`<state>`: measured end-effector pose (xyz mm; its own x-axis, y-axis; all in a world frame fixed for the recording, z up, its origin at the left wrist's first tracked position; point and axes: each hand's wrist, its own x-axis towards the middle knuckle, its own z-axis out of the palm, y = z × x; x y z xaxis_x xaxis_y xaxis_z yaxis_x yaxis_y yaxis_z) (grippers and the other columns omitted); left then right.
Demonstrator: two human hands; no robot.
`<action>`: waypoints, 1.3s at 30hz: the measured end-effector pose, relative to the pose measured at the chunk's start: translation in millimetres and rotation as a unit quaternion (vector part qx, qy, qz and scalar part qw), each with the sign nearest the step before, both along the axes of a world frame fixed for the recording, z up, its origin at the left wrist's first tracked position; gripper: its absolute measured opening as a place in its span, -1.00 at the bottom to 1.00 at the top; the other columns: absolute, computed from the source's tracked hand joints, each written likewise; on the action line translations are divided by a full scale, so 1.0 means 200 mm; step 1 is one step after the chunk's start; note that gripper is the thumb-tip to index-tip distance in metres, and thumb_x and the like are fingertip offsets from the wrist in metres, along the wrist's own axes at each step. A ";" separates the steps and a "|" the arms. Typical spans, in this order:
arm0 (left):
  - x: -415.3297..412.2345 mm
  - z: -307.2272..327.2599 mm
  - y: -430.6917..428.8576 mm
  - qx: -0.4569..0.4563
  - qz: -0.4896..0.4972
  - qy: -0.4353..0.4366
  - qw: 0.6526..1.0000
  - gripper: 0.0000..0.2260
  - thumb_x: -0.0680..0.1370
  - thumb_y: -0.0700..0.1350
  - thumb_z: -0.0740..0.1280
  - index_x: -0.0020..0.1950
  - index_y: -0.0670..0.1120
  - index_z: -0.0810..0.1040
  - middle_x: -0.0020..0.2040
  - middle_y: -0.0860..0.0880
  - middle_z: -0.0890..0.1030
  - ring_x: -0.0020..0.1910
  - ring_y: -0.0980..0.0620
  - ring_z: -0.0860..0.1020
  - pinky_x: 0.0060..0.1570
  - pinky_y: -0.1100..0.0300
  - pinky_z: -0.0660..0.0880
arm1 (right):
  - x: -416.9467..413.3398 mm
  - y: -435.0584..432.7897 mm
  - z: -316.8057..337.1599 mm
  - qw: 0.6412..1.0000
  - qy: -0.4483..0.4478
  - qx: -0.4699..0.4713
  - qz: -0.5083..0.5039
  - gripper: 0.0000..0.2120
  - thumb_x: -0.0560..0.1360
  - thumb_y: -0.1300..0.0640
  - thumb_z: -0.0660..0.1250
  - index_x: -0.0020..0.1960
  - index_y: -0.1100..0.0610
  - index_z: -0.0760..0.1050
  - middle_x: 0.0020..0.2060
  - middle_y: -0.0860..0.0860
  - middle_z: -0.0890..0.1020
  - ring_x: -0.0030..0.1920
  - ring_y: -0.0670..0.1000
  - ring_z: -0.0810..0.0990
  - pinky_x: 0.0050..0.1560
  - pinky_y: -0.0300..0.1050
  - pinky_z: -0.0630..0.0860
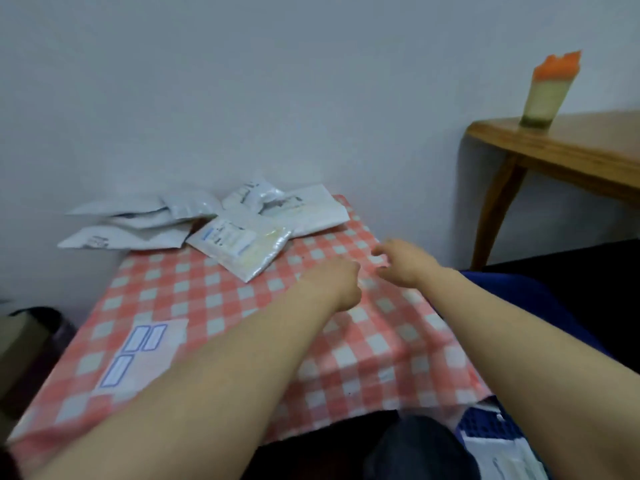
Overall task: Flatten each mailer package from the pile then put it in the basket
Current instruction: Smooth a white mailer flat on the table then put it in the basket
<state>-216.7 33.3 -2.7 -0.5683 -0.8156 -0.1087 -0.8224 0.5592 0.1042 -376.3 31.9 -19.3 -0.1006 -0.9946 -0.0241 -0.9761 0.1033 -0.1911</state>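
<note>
A pile of white and grey mailer packages (207, 216) lies at the far end of the checked table (194, 296); the nearest one (239, 247) sticks out toward me. Both my arms reach over the table. My left hand (337, 284) hovers with fingers curled, holding nothing I can see. My right hand (401, 259) is beside it, fingers loosely spread and empty, a short way right of the nearest mailer. A flat white mailer with blue boxes (142, 355) lies near the front left. The blue basket (498, 434) at the lower right holds white mailers.
A wooden side table (568, 147) stands at the right with a cup topped in orange (547, 91) on it. A dark object (38, 327) sits on the floor at the left. The wall is close behind the pile. The picture is blurred by motion.
</note>
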 end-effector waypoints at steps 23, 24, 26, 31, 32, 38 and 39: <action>0.81 -0.28 -0.56 0.047 0.240 0.159 0.956 -0.20 0.42 0.07 0.42 0.49 -0.20 0.08 0.38 -0.13 0.32 0.33 -0.11 0.34 0.21 0.06 0.37 | 0.83 -0.87 -0.16 0.872 -0.443 -0.104 -0.179 -0.69 0.45 0.22 0.35 0.14 0.30 0.42 0.07 0.22 0.56 0.13 0.23 0.55 0.16 0.06 0.49; 0.81 -0.28 -0.56 0.042 0.239 0.159 0.957 -0.13 0.42 0.08 0.43 0.52 -0.20 0.01 0.43 -0.14 0.24 0.39 -0.11 0.27 0.29 0.06 0.32 | 0.83 -0.87 -0.16 0.856 -0.474 -0.098 -0.179 -0.85 0.40 0.28 0.34 -0.03 0.26 0.47 -0.04 0.22 0.58 0.06 0.25 0.59 0.12 0.13 0.54; 0.82 -0.28 -0.55 0.027 0.240 0.156 0.958 -0.06 0.41 0.10 0.44 0.54 -0.19 -0.09 0.51 -0.16 0.09 0.48 -0.12 0.13 0.41 0.05 0.21 | 0.84 -0.84 -0.13 0.811 -0.551 -0.078 -0.180 -0.87 0.36 0.41 0.27 -0.29 0.22 0.41 -0.23 0.21 0.57 -0.11 0.27 0.64 -0.03 0.23 0.59; 0.80 -0.22 -0.46 -0.036 0.213 0.121 0.969 -0.19 0.51 0.03 0.35 0.55 -0.13 -0.09 0.55 -0.17 -0.02 0.52 -0.10 0.04 0.42 0.05 0.14 | 0.80 -0.68 -0.01 0.738 -0.648 -0.024 -0.187 -0.84 0.41 0.53 0.16 -0.16 0.32 0.38 -0.34 0.19 0.50 -0.40 0.10 0.53 -0.26 0.01 0.63; 0.80 -0.21 -0.43 -0.052 0.199 0.107 0.973 -0.27 0.54 -0.01 0.31 0.56 -0.11 -0.07 0.55 -0.16 0.02 0.51 -0.09 0.08 0.40 0.05 0.18 | 0.78 -0.64 0.01 0.738 -0.648 -0.021 -0.187 -0.85 0.42 0.53 0.15 -0.16 0.31 0.37 -0.35 0.18 0.49 -0.40 0.09 0.51 -0.34 -0.03 0.63; 0.67 -0.17 -0.18 -0.087 0.107 0.083 0.987 -0.53 0.57 -0.01 0.19 0.46 -0.03 0.23 0.27 -0.08 0.41 0.28 -0.10 0.39 0.01 0.06 0.42 | 0.62 -0.39 0.04 0.790 -0.586 -0.001 -0.179 -0.86 0.49 0.43 0.17 -0.10 0.23 0.41 -0.32 0.14 0.48 -0.40 0.05 0.46 -0.53 -0.19 0.44; 0.65 -0.17 -0.14 -0.089 0.094 0.082 0.988 -0.57 0.56 0.03 0.20 0.41 -0.03 0.29 0.18 -0.06 0.44 0.21 -0.10 0.44 -0.05 0.06 0.43 | 0.59 -0.35 0.03 0.793 -0.583 0.008 -0.175 -0.88 0.49 0.39 0.21 -0.03 0.23 0.43 -0.28 0.13 0.51 -0.37 0.05 0.48 -0.48 -0.17 0.45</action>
